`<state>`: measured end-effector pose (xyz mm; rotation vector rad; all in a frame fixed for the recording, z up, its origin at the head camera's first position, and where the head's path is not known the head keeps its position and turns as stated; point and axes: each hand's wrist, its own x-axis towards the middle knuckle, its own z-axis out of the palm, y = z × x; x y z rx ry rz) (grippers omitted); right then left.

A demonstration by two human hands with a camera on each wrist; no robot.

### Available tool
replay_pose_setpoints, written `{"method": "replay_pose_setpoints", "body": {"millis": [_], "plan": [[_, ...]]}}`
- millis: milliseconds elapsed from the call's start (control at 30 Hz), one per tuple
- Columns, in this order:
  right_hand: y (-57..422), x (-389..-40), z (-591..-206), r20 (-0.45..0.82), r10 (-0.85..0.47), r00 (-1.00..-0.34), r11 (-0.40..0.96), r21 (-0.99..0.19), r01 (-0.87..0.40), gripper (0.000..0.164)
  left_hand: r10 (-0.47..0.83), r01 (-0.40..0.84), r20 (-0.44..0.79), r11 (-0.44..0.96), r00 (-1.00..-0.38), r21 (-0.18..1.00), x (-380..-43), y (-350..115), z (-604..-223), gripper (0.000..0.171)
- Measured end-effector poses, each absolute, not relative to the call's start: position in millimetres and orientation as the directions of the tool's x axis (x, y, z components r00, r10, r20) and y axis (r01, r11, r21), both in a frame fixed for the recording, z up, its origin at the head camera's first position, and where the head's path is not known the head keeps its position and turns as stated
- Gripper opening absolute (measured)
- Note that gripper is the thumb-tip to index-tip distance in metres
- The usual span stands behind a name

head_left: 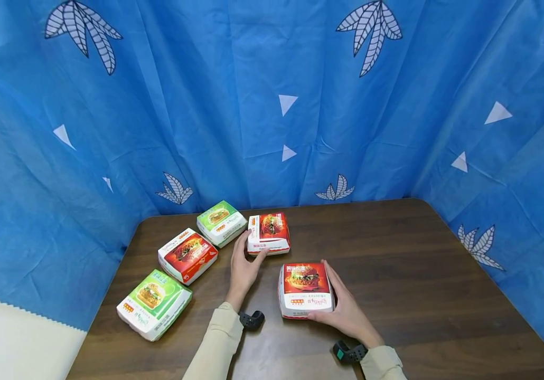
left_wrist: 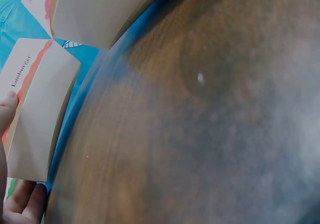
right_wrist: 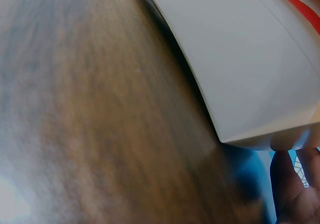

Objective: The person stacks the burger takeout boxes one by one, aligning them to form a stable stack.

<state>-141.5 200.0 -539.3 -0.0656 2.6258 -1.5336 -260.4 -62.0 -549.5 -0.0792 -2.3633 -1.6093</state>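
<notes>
A red-and-white hamburger box (head_left: 269,234) stands toward the back of the table. My left hand (head_left: 245,268) holds it, the fingers along its left side and the thumb at its front. In the left wrist view the thumb (left_wrist: 7,111) lies on the printed front of this box (left_wrist: 42,116). Nearer to me is a second red-and-white hamburger box (head_left: 306,291). It is gripped by my right hand (head_left: 347,310), with the thumb at the front edge and the fingers along the right side. The right wrist view shows this box's plain white side (right_wrist: 250,68) close over the table.
Along the left lie a green hamburger box (head_left: 154,304) at the front, a red one (head_left: 188,256) behind it and another green one (head_left: 222,223) near the back edge. The brown wooden table (head_left: 419,285) extends to the right. A blue curtain (head_left: 262,105) hangs behind.
</notes>
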Motion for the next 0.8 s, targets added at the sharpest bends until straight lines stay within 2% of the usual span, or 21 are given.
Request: {"method": "replay_pose_setpoints", "body": {"millis": [800], "plan": [[201, -142, -540, -0.026, -0.106, -0.994, 0.475, -0.880, -0.028, 0.124, -0.098, 0.223, 0.282, 0.395, -0.954, 0.891, -243, -66, -538, 0.074]]}}
